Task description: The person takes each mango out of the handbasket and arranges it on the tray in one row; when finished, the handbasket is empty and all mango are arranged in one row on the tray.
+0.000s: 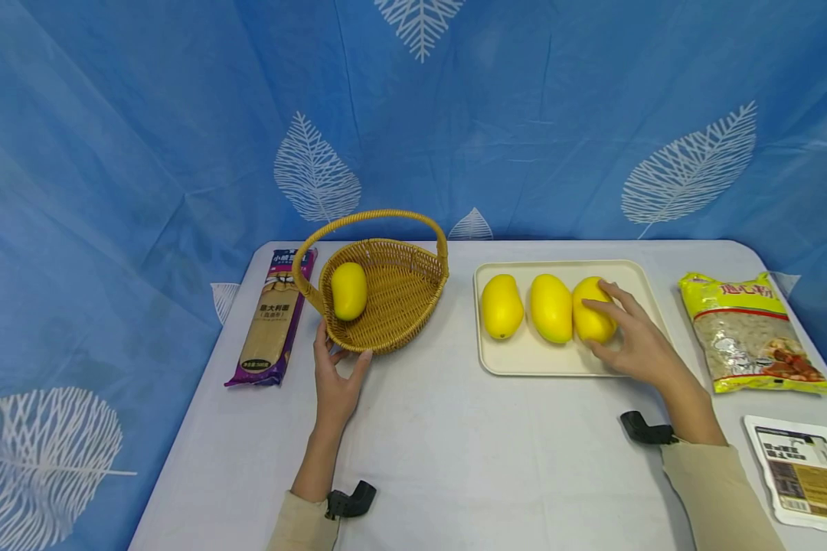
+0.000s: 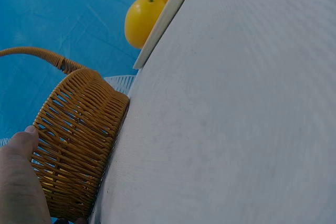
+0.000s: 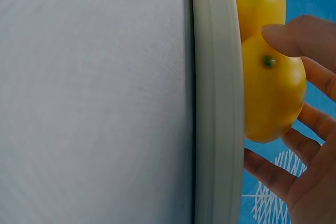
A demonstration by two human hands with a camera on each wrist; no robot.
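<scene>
My left hand (image 1: pixel 338 386) holds the near left side of a brown wicker basket (image 1: pixel 403 337), its thumb (image 2: pixel 29 135) against the weave in the left wrist view. One yellow mango (image 1: pixel 349 291) lies inside, under the tall arched handle. On the right, a cream tray (image 1: pixel 565 367) bears three more mangoes in a row. Around the rightmost mango (image 1: pixel 590 310) curl the fingers and thumb of my right hand (image 1: pixel 637 344). That mango still sits low in the tray, its stem end (image 3: pixel 269 61) facing the right wrist camera.
A purple pack of noodles (image 1: pixel 269 321) lies left of the basket. Right of the tray are a yellow-edged bag of dry food (image 1: pixel 754 333) and a flat white packet (image 1: pixel 802 471). A blue leaf-patterned curtain (image 1: pixel 524 115) hangs behind the white table (image 1: pixel 469 459).
</scene>
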